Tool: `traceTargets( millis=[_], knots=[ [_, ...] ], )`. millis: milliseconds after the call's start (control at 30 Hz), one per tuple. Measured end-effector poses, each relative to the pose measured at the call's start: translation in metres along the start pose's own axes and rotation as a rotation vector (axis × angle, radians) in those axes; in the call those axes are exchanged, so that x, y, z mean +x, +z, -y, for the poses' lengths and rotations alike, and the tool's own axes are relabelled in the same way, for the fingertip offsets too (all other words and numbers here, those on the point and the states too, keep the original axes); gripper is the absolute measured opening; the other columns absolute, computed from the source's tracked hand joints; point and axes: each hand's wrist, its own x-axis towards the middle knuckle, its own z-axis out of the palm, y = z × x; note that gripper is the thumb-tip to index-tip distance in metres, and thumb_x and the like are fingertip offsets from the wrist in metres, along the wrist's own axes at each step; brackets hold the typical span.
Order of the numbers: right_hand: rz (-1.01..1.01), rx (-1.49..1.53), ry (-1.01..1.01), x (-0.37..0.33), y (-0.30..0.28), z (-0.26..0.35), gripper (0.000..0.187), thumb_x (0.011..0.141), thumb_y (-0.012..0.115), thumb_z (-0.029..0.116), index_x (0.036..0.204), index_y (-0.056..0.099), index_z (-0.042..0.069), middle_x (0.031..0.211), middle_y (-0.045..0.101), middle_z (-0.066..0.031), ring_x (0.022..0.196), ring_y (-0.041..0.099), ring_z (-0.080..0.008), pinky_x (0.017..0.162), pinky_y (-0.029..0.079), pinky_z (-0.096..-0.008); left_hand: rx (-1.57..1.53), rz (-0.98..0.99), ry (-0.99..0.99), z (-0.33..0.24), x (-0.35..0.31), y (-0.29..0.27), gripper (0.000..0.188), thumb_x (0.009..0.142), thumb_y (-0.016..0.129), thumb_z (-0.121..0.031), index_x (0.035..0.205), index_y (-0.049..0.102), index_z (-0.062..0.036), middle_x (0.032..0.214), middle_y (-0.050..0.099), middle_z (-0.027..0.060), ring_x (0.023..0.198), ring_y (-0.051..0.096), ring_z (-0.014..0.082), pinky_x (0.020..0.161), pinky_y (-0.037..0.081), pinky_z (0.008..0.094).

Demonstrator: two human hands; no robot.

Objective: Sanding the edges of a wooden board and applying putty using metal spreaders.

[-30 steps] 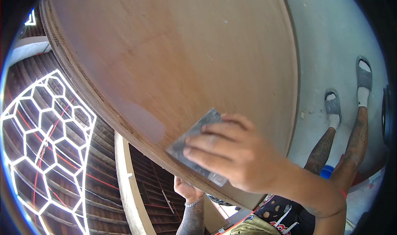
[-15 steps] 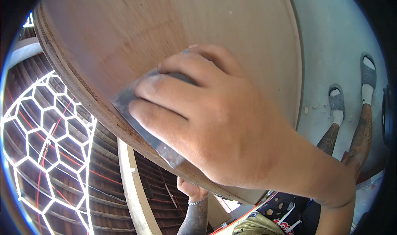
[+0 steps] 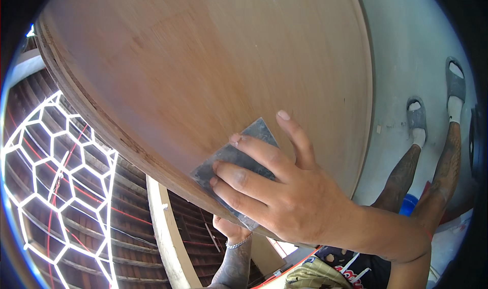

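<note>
A large round-edged wooden panel (image 3: 203, 75) fills the middle of the view. My right hand (image 3: 290, 197) presses a dark grey rectangular piece of sandpaper (image 3: 259, 134) flat against its face, close to the lower rim. Three fingers lie over the sheet, while one outer finger is spread off it onto the wood. Below, my left hand (image 3: 232, 230), with a chain bracelet at the wrist, is closed at the panel's lower edge. Part of that hand is hidden behind the rim.
Bright hexagonal lights (image 3: 61, 187) show at left before a slatted roof (image 3: 137, 238), beside a pale curved beam (image 3: 165, 228). To the right is a grey-green floor (image 3: 391, 85), with my feet in grey slides (image 3: 417, 117). A blue object (image 3: 408, 205) sits near my legs.
My right hand has slid the sandpaper right and down along the panel, and one finger has spread away from the others. My left hand stays at the lower edge.
</note>
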Motion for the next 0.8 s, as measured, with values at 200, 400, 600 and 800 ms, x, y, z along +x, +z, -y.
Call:
traceTargets(
  millis=[200,400,600,800],
  knots=[
    [0.064,0.019,0.05,-0.04,0.017,0.01,0.026,0.093,0.06,0.03,0.114,0.073,0.021,0.124,0.061,0.0068,0.132,0.048,-0.0213,0.116,0.023,-0.0673,-0.169,0.051,-0.051,-0.003,0.003,-0.006,0.049,0.102,0.037,-0.027,0.135,0.053,0.0063,0.136,0.059,0.0222,0.125,0.058,0.0367,0.109,0.045,0.0477],
    [0.11,-0.038,0.025,-0.08,0.035,0.011,0.03,0.093,0.06,0.031,0.12,0.071,0.023,0.128,0.06,0.0071,0.134,0.047,-0.021,0.117,0.021,-0.067,0.031,0.151,0.038,0.0,0.001,0.004,0.05,0.103,0.034,-0.028,0.135,0.053,0.0055,0.135,0.059,0.0229,0.124,0.058,0.0371,0.109,0.044,0.0491],
    [0.11,-0.016,0.032,-0.119,0.061,0.015,0.034,0.092,0.06,0.031,0.122,0.07,0.02,0.128,0.058,0.0035,0.136,0.044,-0.0221,0.119,0.023,-0.0654,-0.019,0.174,0.041,-0.003,0.002,0.001,0.048,0.103,0.036,-0.028,0.132,0.055,0.0051,0.133,0.061,0.022,0.123,0.058,0.0372,0.106,0.045,0.0506],
    [0.243,0.125,-0.037,-0.112,0.019,0.0,0.037,0.087,0.065,0.024,0.122,0.07,0.015,0.124,0.066,-0.0012,0.12,0.059,-0.0258,0.106,0.044,-0.0545,-0.055,0.201,0.032,-0.006,0.006,0.002,0.045,0.104,0.04,-0.027,0.131,0.057,0.0042,0.131,0.063,0.019,0.121,0.06,0.0356,0.104,0.047,0.0505]
  ],
)
